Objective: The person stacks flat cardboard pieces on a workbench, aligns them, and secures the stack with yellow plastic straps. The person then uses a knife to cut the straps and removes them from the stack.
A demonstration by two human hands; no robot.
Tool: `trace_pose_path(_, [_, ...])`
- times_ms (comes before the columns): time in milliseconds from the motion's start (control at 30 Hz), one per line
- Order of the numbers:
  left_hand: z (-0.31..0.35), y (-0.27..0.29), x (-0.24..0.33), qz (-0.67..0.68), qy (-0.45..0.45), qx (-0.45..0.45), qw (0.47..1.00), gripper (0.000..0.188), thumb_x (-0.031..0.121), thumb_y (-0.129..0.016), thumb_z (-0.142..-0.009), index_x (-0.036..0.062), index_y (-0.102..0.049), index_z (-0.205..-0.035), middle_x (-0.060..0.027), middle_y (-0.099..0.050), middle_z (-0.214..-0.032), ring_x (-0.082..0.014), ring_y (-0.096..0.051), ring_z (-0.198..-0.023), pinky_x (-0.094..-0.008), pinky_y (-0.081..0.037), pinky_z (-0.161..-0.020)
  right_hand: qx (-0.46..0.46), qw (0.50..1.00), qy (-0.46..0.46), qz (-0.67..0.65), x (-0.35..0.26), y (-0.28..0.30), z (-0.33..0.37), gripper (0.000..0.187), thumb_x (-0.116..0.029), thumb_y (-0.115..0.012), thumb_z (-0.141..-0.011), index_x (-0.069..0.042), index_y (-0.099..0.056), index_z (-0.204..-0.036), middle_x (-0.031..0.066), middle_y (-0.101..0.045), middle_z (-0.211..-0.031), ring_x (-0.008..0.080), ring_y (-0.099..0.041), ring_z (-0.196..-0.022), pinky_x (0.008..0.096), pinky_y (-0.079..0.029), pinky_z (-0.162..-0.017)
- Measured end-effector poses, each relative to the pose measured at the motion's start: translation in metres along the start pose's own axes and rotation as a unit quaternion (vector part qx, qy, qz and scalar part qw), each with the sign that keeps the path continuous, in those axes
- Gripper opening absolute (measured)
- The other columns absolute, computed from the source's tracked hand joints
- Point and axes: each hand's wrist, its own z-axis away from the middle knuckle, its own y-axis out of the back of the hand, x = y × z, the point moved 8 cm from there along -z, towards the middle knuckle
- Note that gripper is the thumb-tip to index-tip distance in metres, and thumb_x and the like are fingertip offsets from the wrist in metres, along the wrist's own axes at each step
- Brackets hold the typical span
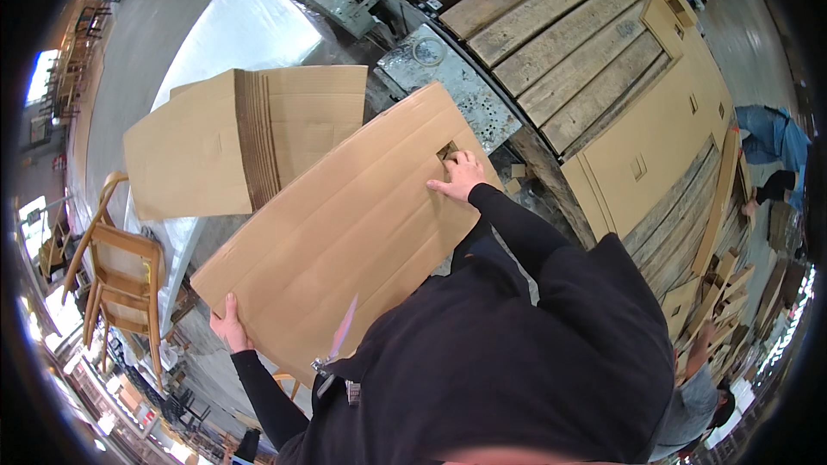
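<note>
A large flat cardboard sheet (336, 215) is held up slantwise before my body, between both hands. My left hand (230, 325) grips its lower left corner, thumb on the near face and the other fingers hidden behind. At the upper right end, my right hand (463, 176) has its fingers in a small rectangular cut-out, the thumb resting on the face. Just beyond the sheet lies a stack of flat cardboard sheets (198, 151), with a row of stepped edges across it.
Clear plastic wrap (245, 39) covers a block under the stack. A wooden chair (125, 271) stands at left. At right is a slatted conveyor (560, 60) with a cut cardboard sheet (655, 138) on it. Co-workers stand along its far side; one person (698, 405) is at lower right.
</note>
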Motion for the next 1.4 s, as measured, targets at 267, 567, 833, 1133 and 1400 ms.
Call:
trace_pose_path(267, [-0.017,-0.006,0.002,0.046,0.018,-0.034,0.998,0.053,0.020,-0.078,-0.081,-0.0049,-0.053,-0.121,-0.0112,-0.063,-0.114,-0.0195,-0.062,-0.099,-0.0325,-0.049,-0.088,-0.079,0.993,-0.092,-0.010,-0.012,0.013,-0.003,0.090,-0.082,-0.041,-0.075,-0.005,-0.066,-0.115,0.0140,-0.066,-0.116,0.0334,-0.045,-0.123,0.0486,-0.030,-0.103])
trace_pose_path(567, [-0.016,-0.076,-0.022,0.151,0.058,-0.077,0.984,0.043,0.017,-0.074,-0.085,-0.0011,-0.056,-0.119,-0.0089,-0.063,-0.113,-0.0188,-0.062,-0.100,-0.0335,-0.051,-0.087,0.182,0.979,-0.089,0.013,0.036,0.160,0.015,0.082,-0.078,-0.049,-0.075,-0.005,-0.068,-0.109,0.0159,-0.066,-0.108,0.0320,-0.051,-0.115,0.0496,-0.034,-0.099])
trace_pose_path(833, [0.018,-0.322,-0.066,0.194,0.105,-0.105,0.970,0.054,0.019,-0.080,-0.079,-0.0041,-0.052,-0.119,-0.0120,-0.062,-0.115,-0.0207,-0.061,-0.101,-0.0336,-0.050,-0.088,0.184,0.973,-0.005,0.138,0.007,0.156,0.001,0.059,-0.044,-0.060,-0.085,-0.002,-0.052,-0.126,0.0156,-0.059,-0.115,0.0335,-0.054,-0.109,0.0492,-0.042,-0.093])
trace_pose_path(1133, [0.027,-0.327,-0.075,0.073,0.169,-0.083,0.979,0.069,0.028,-0.083,-0.075,-0.0078,-0.049,-0.123,-0.0168,-0.060,-0.120,-0.0245,-0.059,-0.106,-0.0353,-0.047,-0.093,0.069,0.977,0.181,0.085,-0.106,0.033,0.078,0.090,-0.053,-0.058,-0.083,0.008,-0.031,-0.142,0.0249,-0.036,-0.147,0.0341,-0.030,-0.140,0.0477,-0.016,-0.118])
trace_pose_path(1400, [0.029,-0.341,-0.070,0.153,0.130,-0.075,0.977,0.068,0.021,-0.084,-0.074,-0.0108,-0.048,-0.123,-0.0179,-0.059,-0.121,-0.0243,-0.058,-0.108,-0.0364,-0.045,-0.096,-0.014,0.959,0.229,0.166,-0.108,0.012,0.056,0.109,-0.072,-0.060,-0.069,0.011,-0.037,-0.136,0.0274,-0.044,-0.139,0.0335,-0.037,-0.136,0.0512,-0.011,-0.118])
